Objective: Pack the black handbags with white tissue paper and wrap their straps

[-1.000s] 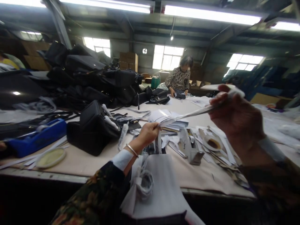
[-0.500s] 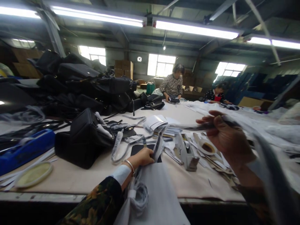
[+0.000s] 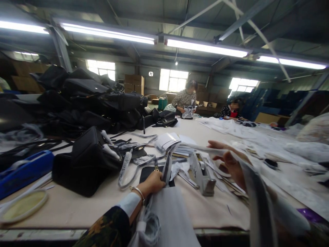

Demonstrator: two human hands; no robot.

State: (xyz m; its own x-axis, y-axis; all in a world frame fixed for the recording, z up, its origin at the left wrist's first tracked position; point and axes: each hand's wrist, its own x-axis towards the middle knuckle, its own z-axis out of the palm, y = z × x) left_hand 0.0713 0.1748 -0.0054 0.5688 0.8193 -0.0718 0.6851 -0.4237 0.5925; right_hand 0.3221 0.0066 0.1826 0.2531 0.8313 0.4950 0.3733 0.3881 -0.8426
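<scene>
My left hand [image 3: 154,181], a bracelet at its wrist, is closed on a long dark strap [image 3: 168,164] in cloudy wrapping. From there the strap rises and crosses to my right hand [image 3: 235,168], held higher on the right. It passes between the thumb and fingers of that hand, then hangs in a broad band at the lower right. Below my left hand is a white sheet-like cover [image 3: 171,216] with a bundled coil of wrapped strap [image 3: 150,226] against it. A dark flat piece with a buckle [image 3: 156,168] lies just beyond my left hand.
A black bag [image 3: 86,161] lies left of centre, near a blue tape dispenser [image 3: 28,173] and a tape roll [image 3: 24,206]. A grey dispenser [image 3: 205,178] stands right of a paper stack [image 3: 167,140]. Black bags [image 3: 89,92] are piled behind. Two people work across the table.
The view has shifted slightly. My right hand has turned, its fingers looser, and the strap now stretches visibly between both hands. My left hand keeps its hold. A person across the table lifts a wrapped item.
</scene>
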